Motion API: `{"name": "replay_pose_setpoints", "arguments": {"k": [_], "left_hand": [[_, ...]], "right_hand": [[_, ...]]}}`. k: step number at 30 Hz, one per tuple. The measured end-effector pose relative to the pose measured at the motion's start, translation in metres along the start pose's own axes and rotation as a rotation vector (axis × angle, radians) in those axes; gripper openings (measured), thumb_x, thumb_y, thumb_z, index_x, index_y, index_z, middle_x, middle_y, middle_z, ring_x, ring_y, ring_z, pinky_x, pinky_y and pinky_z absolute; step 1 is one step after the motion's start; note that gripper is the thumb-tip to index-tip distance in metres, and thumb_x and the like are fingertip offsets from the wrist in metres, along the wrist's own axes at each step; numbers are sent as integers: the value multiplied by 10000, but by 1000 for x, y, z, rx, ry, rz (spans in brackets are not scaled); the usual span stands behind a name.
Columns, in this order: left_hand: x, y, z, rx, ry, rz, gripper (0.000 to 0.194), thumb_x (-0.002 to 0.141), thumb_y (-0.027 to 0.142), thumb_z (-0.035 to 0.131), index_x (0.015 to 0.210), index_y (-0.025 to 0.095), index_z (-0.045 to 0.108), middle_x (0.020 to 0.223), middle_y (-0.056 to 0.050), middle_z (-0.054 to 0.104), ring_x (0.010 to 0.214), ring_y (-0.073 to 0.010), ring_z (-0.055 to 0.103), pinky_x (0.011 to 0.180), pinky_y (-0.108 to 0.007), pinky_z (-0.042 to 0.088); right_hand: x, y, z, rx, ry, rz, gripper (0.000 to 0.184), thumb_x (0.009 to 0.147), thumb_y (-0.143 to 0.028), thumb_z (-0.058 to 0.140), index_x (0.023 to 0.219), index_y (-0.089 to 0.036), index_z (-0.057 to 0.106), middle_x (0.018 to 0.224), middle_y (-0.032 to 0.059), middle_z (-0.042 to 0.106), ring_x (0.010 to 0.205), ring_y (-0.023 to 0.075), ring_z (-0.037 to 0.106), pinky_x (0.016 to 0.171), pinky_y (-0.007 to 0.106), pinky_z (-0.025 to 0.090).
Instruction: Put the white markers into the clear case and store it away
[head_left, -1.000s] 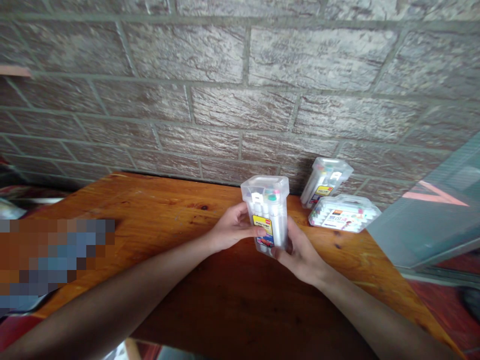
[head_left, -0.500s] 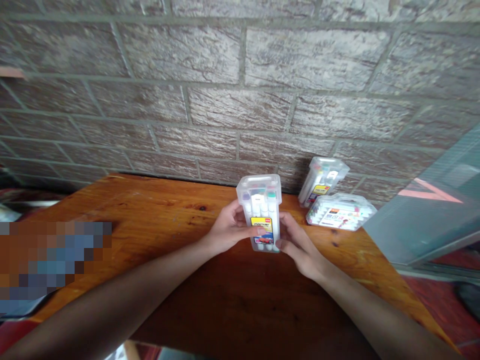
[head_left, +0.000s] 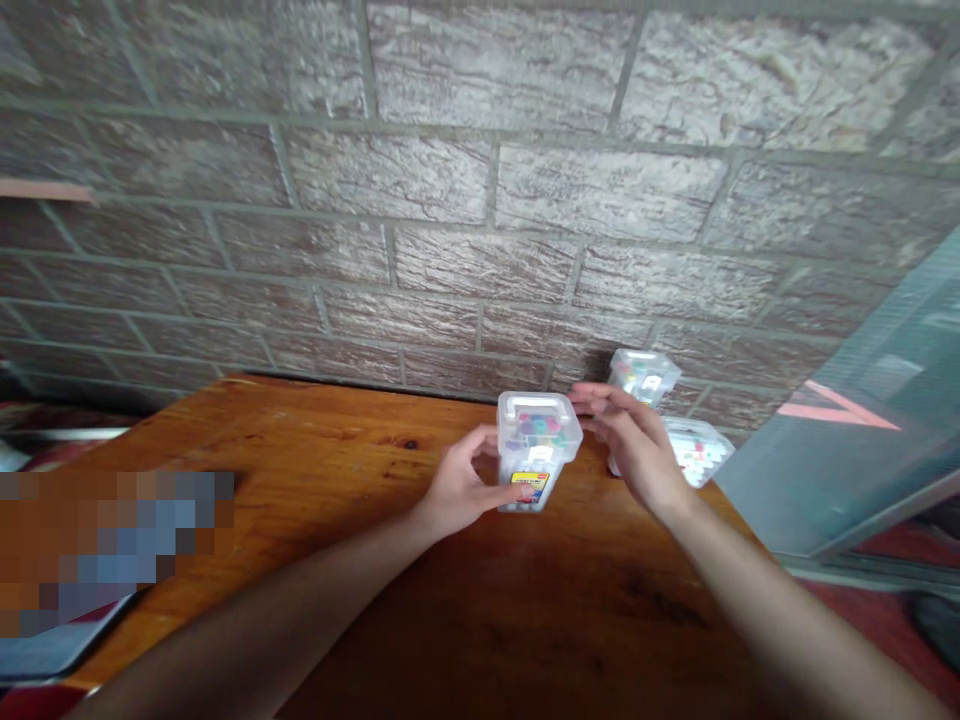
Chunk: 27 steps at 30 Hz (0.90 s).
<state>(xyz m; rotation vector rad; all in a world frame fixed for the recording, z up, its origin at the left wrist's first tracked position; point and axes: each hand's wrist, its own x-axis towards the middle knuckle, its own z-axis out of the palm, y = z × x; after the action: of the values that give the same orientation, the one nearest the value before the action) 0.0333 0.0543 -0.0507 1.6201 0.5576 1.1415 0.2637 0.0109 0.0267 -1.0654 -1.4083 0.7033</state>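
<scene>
A clear plastic marker case [head_left: 538, 440] with a yellow label stands nearly upright at the middle of the view, coloured marker caps showing through its lid. My left hand [head_left: 469, 482] grips it from the left, the thumb across the front label and the fingers behind. On the other side my right hand [head_left: 634, 435] is off the case, its fingers apart and pointing toward the lid. Behind that hand stands a second marker case [head_left: 643, 372], partly covered by it. A wider clear case of pens [head_left: 701, 450] lies to the right, also partly hidden.
Everything rests on a brown wooden table [head_left: 337, 450] against a stone-brick wall [head_left: 450, 180]. A blurred-out flat object [head_left: 75, 640] lies at the table's left edge. Past the right edge is a glass panel [head_left: 847, 450].
My right hand has let go of the case and moved right and up. The case in my left hand has tipped, so its lid top now shows. The view has shifted.
</scene>
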Motion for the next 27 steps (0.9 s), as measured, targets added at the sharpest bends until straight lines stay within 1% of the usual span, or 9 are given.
{"name": "replay_pose_setpoints", "arguments": {"k": [3, 5, 7, 10, 12, 16, 19, 23, 27], "left_hand": [[-1, 3, 1, 54, -17, 47, 617, 656, 336, 983, 1166, 172, 678, 1155, -112, 789, 1076, -273, 736, 979, -392, 563], [-2, 5, 1, 81, -29, 66, 595, 665, 338, 976, 1160, 179, 687, 1140, -102, 792, 1063, -273, 742, 976, -397, 563], [-3, 5, 1, 108, -35, 77, 585, 670, 343, 973, 1159, 183, 693, 1138, -99, 793, 1054, -276, 748, 973, -405, 566], [-4, 5, 0, 174, -12, 92, 588, 658, 358, 977, 1147, 187, 698, 1130, -104, 796, 1054, -290, 749, 962, -416, 576], [-5, 5, 0, 222, 9, 118, 595, 648, 361, 981, 1143, 192, 698, 1121, -103, 795, 1044, -293, 749, 944, -410, 584], [-6, 10, 0, 317, 13, 207, 552, 657, 369, 971, 1112, 200, 709, 1069, -79, 785, 952, -258, 747, 859, -362, 592], [-8, 16, 2, 362, 10, 238, 563, 645, 387, 974, 1106, 197, 711, 1059, -78, 781, 932, -255, 740, 836, -352, 591], [-11, 20, 6, 349, 6, 240, 551, 653, 373, 972, 1107, 201, 712, 1050, -72, 788, 915, -254, 745, 825, -353, 602], [-12, 22, 8, 309, 13, 227, 549, 663, 351, 970, 1125, 203, 713, 1054, -67, 790, 915, -247, 749, 830, -350, 608]], "right_hand": [[23, -38, -1, -140, -122, -72, 319, 855, -459, 821, 1066, -223, 782, 1038, 70, 810, 982, 249, 756, 929, 423, 607], [32, -56, 0, -197, -211, -115, 305, 818, -451, 849, 992, -207, 793, 937, 58, 815, 853, 233, 765, 828, 404, 631], [36, -65, 0, -260, -326, -111, 294, 809, -432, 853, 979, -199, 802, 893, 51, 814, 788, 218, 765, 756, 373, 638], [36, -68, -3, -339, -462, -104, 267, 819, -399, 844, 1004, -208, 818, 852, 40, 819, 717, 202, 755, 646, 324, 622], [34, -68, -7, -372, -488, -121, 244, 835, -389, 835, 1010, -219, 826, 828, 32, 821, 675, 193, 743, 590, 298, 599], [27, -78, -12, -415, -540, -177, 186, 875, -393, 812, 978, -240, 837, 833, 17, 826, 670, 196, 748, 569, 280, 584], [20, -91, -12, -619, -589, -310, 177, 969, -380, 724, 988, -251, 844, 759, -10, 801, 608, 166, 712, 544, 260, 527], [12, -100, -11, -806, -566, -493, 154, 994, -294, 685, 958, -264, 832, 664, -28, 750, 520, 132, 623, 513, 269, 422], [10, -101, -10, -861, -540, -546, 148, 979, -260, 690, 917, -257, 825, 687, 0, 757, 545, 156, 638, 534, 294, 398]]}}
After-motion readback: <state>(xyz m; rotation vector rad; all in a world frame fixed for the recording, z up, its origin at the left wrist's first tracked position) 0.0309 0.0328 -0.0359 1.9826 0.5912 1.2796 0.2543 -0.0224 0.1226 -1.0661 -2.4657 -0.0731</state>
